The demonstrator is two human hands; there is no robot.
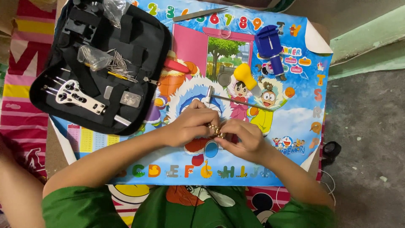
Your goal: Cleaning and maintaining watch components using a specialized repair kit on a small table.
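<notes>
My left hand (pixel 190 124) and my right hand (pixel 244 137) meet over the middle of a colourful cartoon poster (pixel 291 118). Both pinch a small gold-coloured metal band (pixel 216 130), which looks like a watch bracelet, between their fingertips. Most of the band is hidden by my fingers. A small hammer (pixel 236 100) with a thin metal handle lies just beyond my hands.
An open black tool case (pixel 99 63) with metal tools, pins and a plastic bag sits at the upper left. A blue link-remover tool (pixel 270 46), a yellow-handled tool (pixel 247 76) and tweezers (pixel 198 14) lie further back. A black object (pixel 331 150) rests off the poster's right edge.
</notes>
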